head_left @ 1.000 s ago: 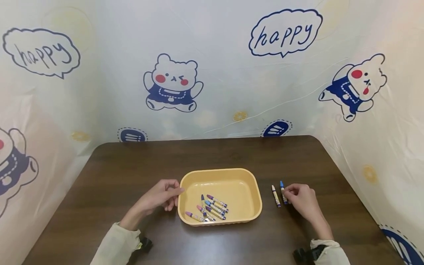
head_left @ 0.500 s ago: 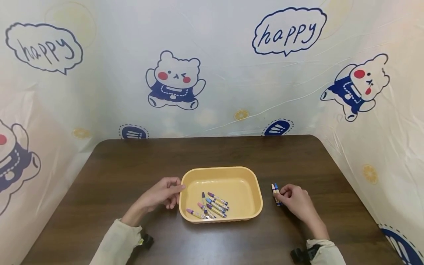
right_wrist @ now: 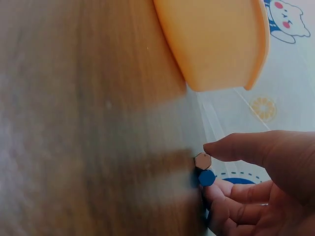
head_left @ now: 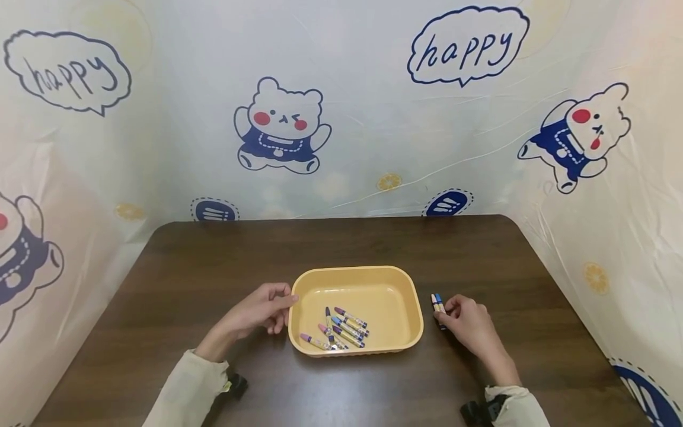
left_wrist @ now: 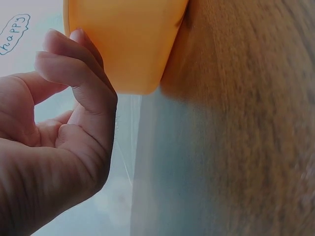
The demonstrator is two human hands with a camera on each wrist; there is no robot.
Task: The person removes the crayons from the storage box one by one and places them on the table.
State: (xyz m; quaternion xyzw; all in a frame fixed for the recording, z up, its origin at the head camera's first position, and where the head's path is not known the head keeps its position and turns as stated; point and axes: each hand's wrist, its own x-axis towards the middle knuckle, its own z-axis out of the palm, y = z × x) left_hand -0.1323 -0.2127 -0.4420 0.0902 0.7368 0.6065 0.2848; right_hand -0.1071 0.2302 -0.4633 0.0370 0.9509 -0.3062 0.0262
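A yellow plastic tray (head_left: 392, 296) sits on the table, with several crayons (head_left: 349, 337) in purple, pink and blue lying in its front left part. My left hand (head_left: 261, 309) holds the tray's left rim, thumb over the edge and fingers outside against the wall. To the right of the tray, my right hand (head_left: 472, 325) pinches two crayons side by side between thumb and fingers. One is a pale crayon (head_left: 434, 301), the other a blue crayon (head_left: 439, 298). In the right wrist view the hexagonal end of the pale crayon (right_wrist: 202, 161) adjoins the blue end, close over the tabletop.
The dark wooden table (head_left: 240, 249) runs back to a pale curtain (head_left: 373, 89) printed with bears and "happy" bubbles. Similar cloth hangs at both sides. Each wrist wears a black camera; the right wrist's camera (head_left: 475, 410) is low over the table.
My right hand has slid the blue crayon left against the pale one, and both have moved a little toward the tray. The left hand stays at the rim.
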